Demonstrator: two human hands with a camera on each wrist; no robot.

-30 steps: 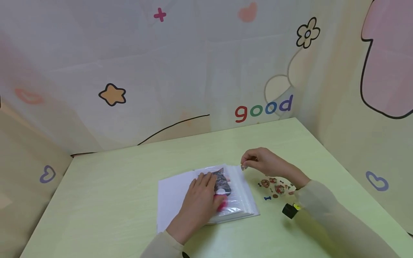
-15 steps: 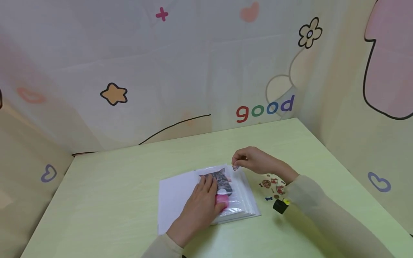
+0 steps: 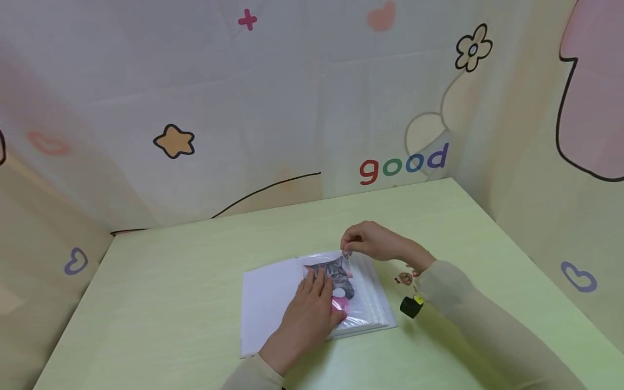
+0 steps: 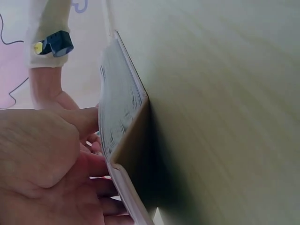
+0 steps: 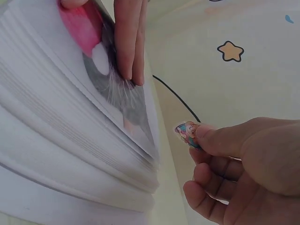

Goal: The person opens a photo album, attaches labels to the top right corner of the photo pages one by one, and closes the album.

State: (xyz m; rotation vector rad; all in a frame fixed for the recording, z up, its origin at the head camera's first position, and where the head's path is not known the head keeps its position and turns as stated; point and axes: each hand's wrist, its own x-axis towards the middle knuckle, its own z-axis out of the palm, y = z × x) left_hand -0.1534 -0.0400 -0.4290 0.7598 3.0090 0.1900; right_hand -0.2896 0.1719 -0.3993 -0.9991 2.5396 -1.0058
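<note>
one sticker (image 5: 187, 135) being pinched, one album (image 3: 265, 309) lying open

the album is resting on the surface (image 3: 170, 314), its spread running left to right with the right end slightly farther off; the ears in the one cat picture (image 3: 344, 279) are pointing to the far edge. the sticker is showing at that edge in the head view, its free end poking past the thumb, its long axis partly hidden. the right hand (image 3: 368, 241) is arching in, thumb and index finger clamping the sticker. the left hand (image 3: 310, 309) is lying palm down across the cat picture, fingers reaching straight, thumb apart. loose stickers (image 3: 405, 278), too covered to count, are lying right of the album.
</note>
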